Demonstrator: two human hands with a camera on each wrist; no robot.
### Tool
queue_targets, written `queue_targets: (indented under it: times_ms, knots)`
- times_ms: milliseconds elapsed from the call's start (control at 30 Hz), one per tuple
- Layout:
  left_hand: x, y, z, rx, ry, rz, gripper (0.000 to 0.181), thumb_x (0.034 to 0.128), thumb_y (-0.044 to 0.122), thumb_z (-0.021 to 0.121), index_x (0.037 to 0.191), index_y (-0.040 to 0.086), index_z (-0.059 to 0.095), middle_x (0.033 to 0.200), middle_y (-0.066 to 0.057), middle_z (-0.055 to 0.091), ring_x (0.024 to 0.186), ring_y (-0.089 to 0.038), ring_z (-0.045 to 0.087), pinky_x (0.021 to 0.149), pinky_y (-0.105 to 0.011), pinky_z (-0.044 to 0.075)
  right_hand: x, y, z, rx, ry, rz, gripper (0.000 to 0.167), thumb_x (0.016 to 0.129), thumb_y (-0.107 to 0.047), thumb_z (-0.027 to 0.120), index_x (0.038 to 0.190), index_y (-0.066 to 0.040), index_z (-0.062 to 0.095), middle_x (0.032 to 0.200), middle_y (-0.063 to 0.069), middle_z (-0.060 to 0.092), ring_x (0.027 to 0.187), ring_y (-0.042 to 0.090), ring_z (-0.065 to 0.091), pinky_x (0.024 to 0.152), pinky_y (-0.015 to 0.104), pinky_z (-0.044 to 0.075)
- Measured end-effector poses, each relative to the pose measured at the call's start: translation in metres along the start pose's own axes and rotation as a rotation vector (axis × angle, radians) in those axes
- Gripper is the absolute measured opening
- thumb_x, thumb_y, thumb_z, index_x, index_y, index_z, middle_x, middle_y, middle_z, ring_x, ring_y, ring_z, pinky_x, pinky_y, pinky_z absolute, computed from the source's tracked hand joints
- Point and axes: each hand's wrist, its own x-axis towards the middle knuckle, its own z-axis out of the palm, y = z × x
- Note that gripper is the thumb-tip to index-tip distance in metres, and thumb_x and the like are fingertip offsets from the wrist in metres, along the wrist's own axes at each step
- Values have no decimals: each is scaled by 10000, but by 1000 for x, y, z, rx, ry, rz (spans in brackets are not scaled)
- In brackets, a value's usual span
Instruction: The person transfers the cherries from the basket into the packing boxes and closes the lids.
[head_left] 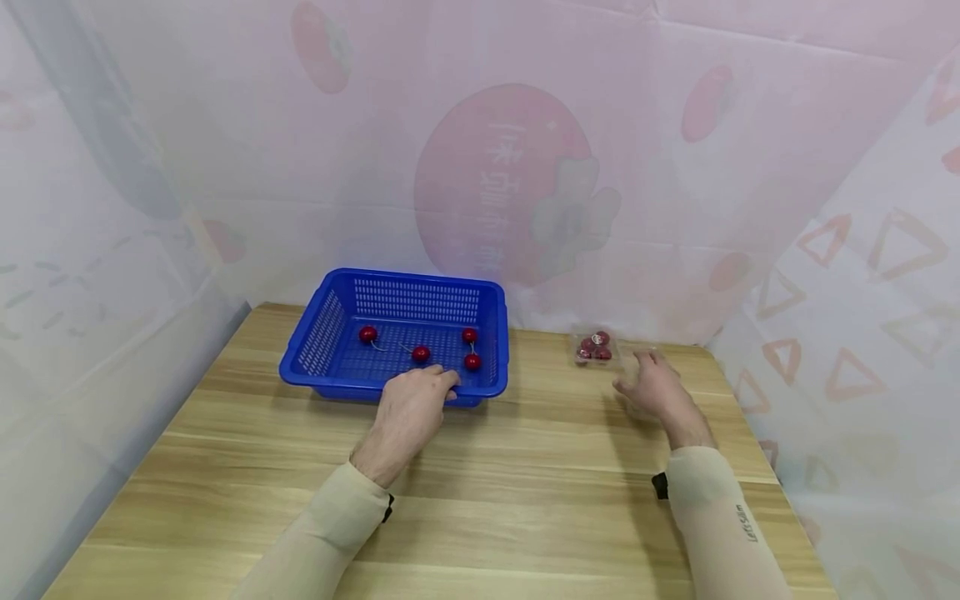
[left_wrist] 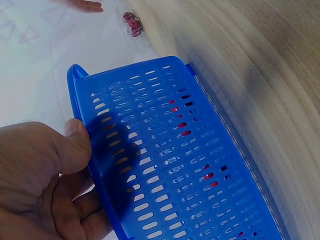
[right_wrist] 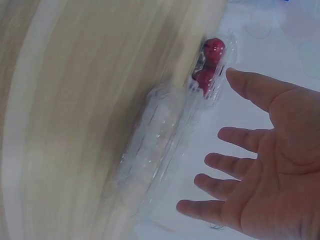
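And on the left, I have the left hand (head_left: pixel 416 404) clamped on the near rim of the basket (head_left: pixel 345 383), thumb over the edge, fingers curled beneath. It's blue, glossy plastic, a rectangular tub with flared lip and slotted walls, set near the desk's (head_left: pixel 510 483) back left corner. Inside, four cherries (head_left: pixel 421 354), round, red, shiny; thin pale stems show on the basket floor. One sits to the left, one by the near wall, two close together at the right.

Over to the right! The box (right_wrist: pixel 221 77) lies by the desk's back edge, towards the back right corner: crinkly clear plastic, more red cherries bunched within. Beside it is the lid (right_wrist: pixel 150 142), rounded, see-through, bright with reflections. Right hand (head_left: pixel 654 385) is over there, fingers spread and well apart; whether it touches the plastic, I can't tell.

Smooth, streaky wood grain runs across the desk. Behind rises the backdrop (head_left: pixel 487 179), pale, creased cloth printed with faded strawberries.
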Motion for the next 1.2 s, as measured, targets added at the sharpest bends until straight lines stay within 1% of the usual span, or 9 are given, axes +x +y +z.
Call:
queue_targets:
  times_ms: [133,333,533,700,867,933,1100,1200]
  knots:
    - [1,0,0,-3,-6,-4,102,1083,202,842,1149,153,904,1052,-44,891,848,-268,832,706,-425,714,-2,9,3,-29,-3,5,899,1170,-385,690,1789,115,271,1831,511,151,1678,765,216,1370,878,257]
    - [1,0,1,6,1,-1,106,1080,218,845,1143,155,905,1045,-41,890,834,-267,829,695,-420,711,-2,20,5,-48,-17,25,881,1160,-402,687,1771,114,318,1798,526,212,1603,823,301,1296,923,353]
    - [1,-1,2,14,22,13,88,1068,210,858,1114,148,901,1009,-44,879,821,-274,825,692,-417,707,-3,22,5,-38,-11,45,840,1153,-399,684,1739,122,382,1784,508,256,1548,825,340,1250,924,415]
    - [1,-1,2,9,25,16,86,1065,205,860,1113,146,900,1009,-43,878,830,-280,831,695,-424,711,-4,24,5,-38,7,44,806,1147,-391,683,1699,141,435,1756,505,319,1511,814,386,1250,900,431]
    - [1,-1,2,11,31,20,83,1063,209,864,1110,151,899,1000,-31,873,825,-266,830,694,-425,711,-4,26,5,-53,41,30,784,1151,-394,675,1669,157,467,1728,505,381,1545,765,406,1307,877,365]
    - [1,-1,2,11,35,21,84,1062,213,866,1110,153,899,998,-28,873,823,-263,829,693,-424,710,-5,26,4,-56,57,30,776,1149,-394,672,1655,162,483,1719,508,396,1549,759,411,1316,870,356]
    - [0,-2,3,16,50,25,77,1055,206,871,1100,149,896,985,-29,866,809,-270,826,677,-426,705,-9,26,2,-36,82,66,782,1143,-418,654,1664,142,491,1747,495,359,1540,791,390,1269,889,418]
    - [-1,-2,3,18,51,25,75,1053,201,871,1098,146,895,981,-32,863,806,-281,826,669,-432,704,-12,25,0,-28,92,79,793,1143,-439,638,1680,124,485,1768,479,339,1555,794,364,1257,900,427]
